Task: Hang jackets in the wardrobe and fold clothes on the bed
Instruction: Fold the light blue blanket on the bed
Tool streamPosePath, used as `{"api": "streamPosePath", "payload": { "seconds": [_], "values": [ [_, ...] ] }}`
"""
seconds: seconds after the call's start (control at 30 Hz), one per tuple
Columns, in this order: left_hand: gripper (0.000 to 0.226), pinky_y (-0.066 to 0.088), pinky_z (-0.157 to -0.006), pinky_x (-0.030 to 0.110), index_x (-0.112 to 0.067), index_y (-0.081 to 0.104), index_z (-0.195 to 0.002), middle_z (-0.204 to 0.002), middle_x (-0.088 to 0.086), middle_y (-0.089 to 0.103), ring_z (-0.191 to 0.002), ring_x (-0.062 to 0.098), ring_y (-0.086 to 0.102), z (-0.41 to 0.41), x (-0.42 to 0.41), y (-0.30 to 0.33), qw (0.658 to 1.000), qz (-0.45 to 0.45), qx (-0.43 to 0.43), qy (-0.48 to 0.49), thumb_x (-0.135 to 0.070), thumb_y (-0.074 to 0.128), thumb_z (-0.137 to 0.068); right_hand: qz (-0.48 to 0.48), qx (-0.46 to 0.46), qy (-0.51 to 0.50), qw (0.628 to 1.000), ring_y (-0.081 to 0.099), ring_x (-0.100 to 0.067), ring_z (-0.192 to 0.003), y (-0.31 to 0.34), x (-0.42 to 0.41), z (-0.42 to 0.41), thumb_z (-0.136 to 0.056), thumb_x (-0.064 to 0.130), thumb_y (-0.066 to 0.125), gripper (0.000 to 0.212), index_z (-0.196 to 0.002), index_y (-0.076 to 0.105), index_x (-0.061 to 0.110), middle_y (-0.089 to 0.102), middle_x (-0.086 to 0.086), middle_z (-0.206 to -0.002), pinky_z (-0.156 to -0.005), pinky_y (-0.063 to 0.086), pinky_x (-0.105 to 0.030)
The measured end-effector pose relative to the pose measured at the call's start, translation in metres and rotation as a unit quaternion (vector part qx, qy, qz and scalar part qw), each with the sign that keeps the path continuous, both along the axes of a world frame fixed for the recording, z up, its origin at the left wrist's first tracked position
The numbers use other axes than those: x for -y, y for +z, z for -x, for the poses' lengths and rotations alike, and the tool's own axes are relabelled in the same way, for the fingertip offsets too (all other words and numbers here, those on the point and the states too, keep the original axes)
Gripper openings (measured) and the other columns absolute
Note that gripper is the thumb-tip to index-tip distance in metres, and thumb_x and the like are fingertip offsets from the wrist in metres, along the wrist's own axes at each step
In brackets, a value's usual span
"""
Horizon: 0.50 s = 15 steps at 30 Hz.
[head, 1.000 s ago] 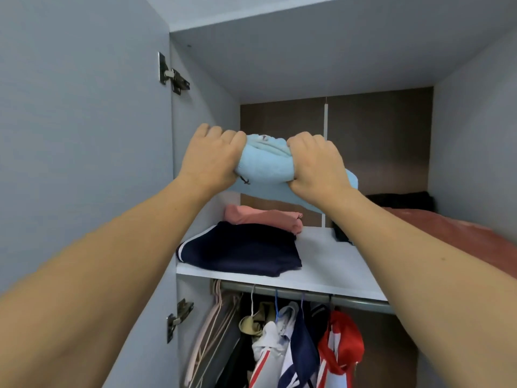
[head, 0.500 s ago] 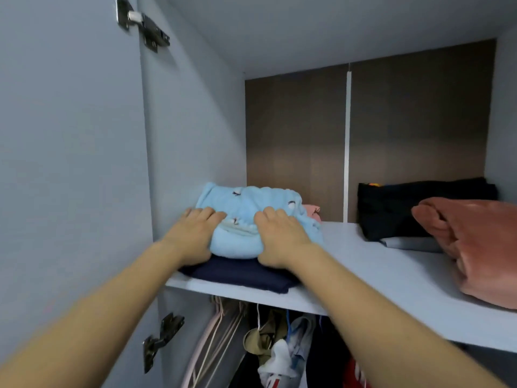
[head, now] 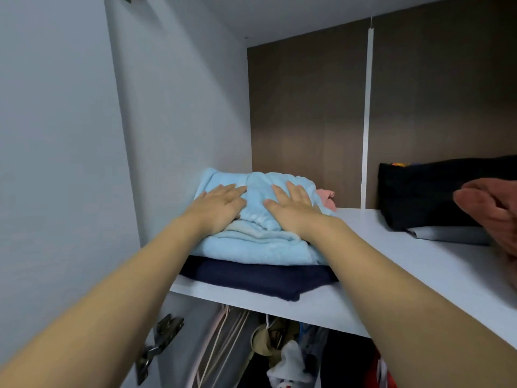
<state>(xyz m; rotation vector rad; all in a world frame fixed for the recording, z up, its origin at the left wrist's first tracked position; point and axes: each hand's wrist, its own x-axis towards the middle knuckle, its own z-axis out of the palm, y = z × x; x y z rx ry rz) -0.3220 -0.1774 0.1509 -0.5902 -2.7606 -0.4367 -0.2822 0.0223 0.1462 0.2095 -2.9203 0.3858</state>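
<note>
A folded light-blue fleece garment (head: 257, 245) lies on top of a folded navy garment (head: 251, 278) at the left end of the white wardrobe shelf (head: 405, 264). My left hand (head: 221, 208) lies flat on the blue garment's left part with straight fingers. My right hand (head: 292, 210) presses flat on its right part. A pink folded item (head: 326, 198) peeks out behind the stack.
A black folded pile (head: 436, 194) and a rust-pink plush item (head: 492, 208) sit at the shelf's right. Below the shelf hang clothes and hangers (head: 282, 357). The grey wardrobe door (head: 56, 163) with a hinge (head: 161, 343) stands open at left.
The blue garment went from being gripped in the air to lying on the navy stack. Both hands have opened and now press flat on top of it.
</note>
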Motion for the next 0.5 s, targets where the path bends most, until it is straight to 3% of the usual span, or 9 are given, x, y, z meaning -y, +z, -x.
{"api": "streamPosePath", "payload": {
  "seconds": [0.23, 0.37, 0.43, 0.5],
  "values": [
    [0.05, 0.003, -0.12, 0.039, -0.048, 0.023, -0.15, -0.161, -0.017, 0.014, -0.148, 0.005, 0.005, 0.002, 0.0, -0.007, 0.999, -0.006, -0.037, 0.007, -0.048, 0.023, -0.1, 0.058, -0.021, -0.007, 0.998, -0.025, -0.016, -0.146, -0.007, -0.001, 0.001, -0.102, 0.052, 0.02, 0.061, -0.156, -0.001, 0.035, -0.022, 0.005, -0.161, -0.12, -0.006, -0.05],
    [0.052, 0.001, -0.121, 0.039, -0.043, 0.017, -0.153, -0.163, -0.011, 0.01, -0.149, 0.009, 0.003, -0.006, -0.002, -0.003, 0.999, 0.025, -0.031, 0.017, -0.044, 0.019, -0.101, 0.032, -0.024, -0.003, 0.999, -0.022, -0.017, -0.147, -0.006, -0.002, -0.006, -0.103, 0.048, 0.02, 0.059, -0.157, 0.002, 0.031, -0.02, 0.003, -0.162, -0.121, -0.003, -0.049],
    [0.052, 0.001, -0.121, 0.042, -0.039, 0.017, -0.154, -0.163, -0.007, 0.011, -0.15, 0.013, 0.004, -0.011, -0.004, 0.003, 0.998, 0.056, -0.03, 0.025, -0.043, 0.017, -0.102, 0.029, -0.038, -0.005, 0.999, -0.015, -0.018, -0.149, -0.004, -0.004, -0.018, -0.103, 0.048, 0.019, 0.058, -0.157, 0.007, 0.029, -0.013, 0.002, -0.164, -0.121, 0.001, -0.048],
    [0.052, 0.008, -0.121, 0.044, -0.036, 0.026, -0.153, -0.161, -0.003, 0.022, -0.148, 0.018, 0.016, -0.021, -0.005, 0.013, 0.997, 0.066, -0.039, 0.025, -0.041, 0.018, -0.101, 0.08, -0.08, -0.025, 0.993, 0.003, -0.02, -0.151, 0.002, -0.005, -0.037, -0.101, 0.051, 0.023, 0.059, -0.155, 0.017, 0.027, 0.003, 0.001, -0.164, -0.12, 0.01, -0.047]
  ]
}}
